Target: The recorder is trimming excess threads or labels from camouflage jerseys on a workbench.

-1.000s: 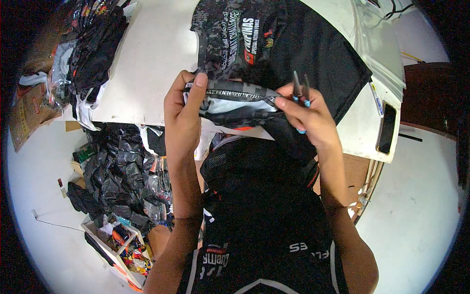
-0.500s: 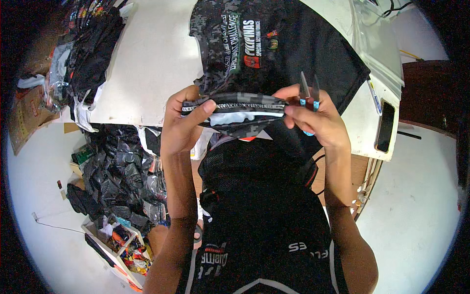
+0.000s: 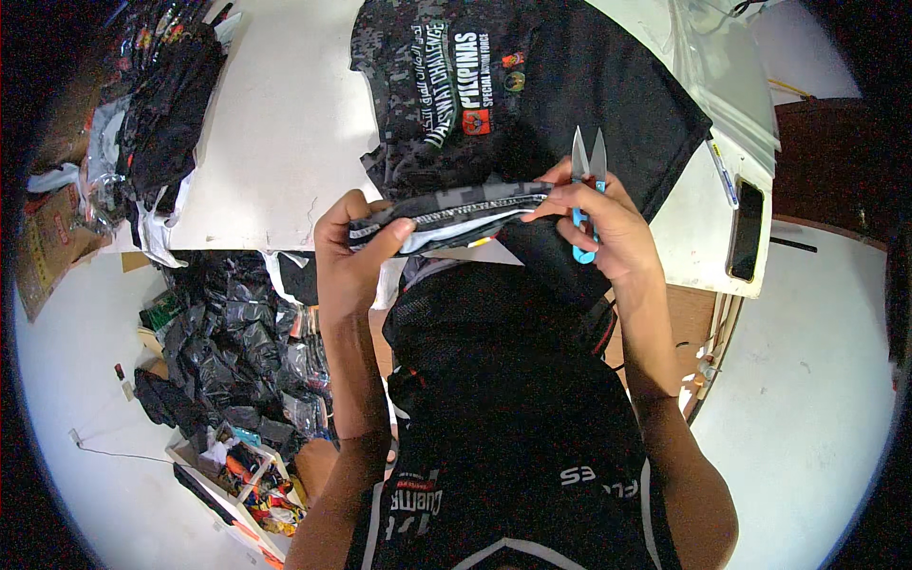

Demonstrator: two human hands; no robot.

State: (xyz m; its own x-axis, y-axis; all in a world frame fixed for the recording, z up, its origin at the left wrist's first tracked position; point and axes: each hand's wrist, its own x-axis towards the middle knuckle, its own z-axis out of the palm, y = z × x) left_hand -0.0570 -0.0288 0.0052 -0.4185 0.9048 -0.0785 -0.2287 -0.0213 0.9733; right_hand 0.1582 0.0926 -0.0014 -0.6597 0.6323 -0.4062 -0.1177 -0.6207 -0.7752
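A black shirt (image 3: 617, 85) with a grey camouflage panel and printed front lies across the table, its near edge lifted toward me. My left hand (image 3: 353, 249) pinches one end of a stitched camouflage band (image 3: 456, 211) of that shirt, thumb on top. At the band's other end, the fingers of my right hand (image 3: 622, 233) grip the fabric. Thread snips (image 3: 588, 163) with light blue handles also sit in my right hand, blades pointing away from me and apart. White inner fabric shows below the seam between my hands.
On the white table (image 3: 275, 123), a phone (image 3: 747, 233) and a pen (image 3: 724, 174) lie at the right edge, near clear plastic sheeting (image 3: 736, 85). Dark packaged garments (image 3: 176, 104) are piled far left. Black plastic bags (image 3: 223, 351) and a scrap-filled box (image 3: 199, 461) occupy the lower left.
The band has tilted, its right end now higher, and its opening looks narrower. The snips have turned, so their blades show more plainly. The view has shifted slightly.
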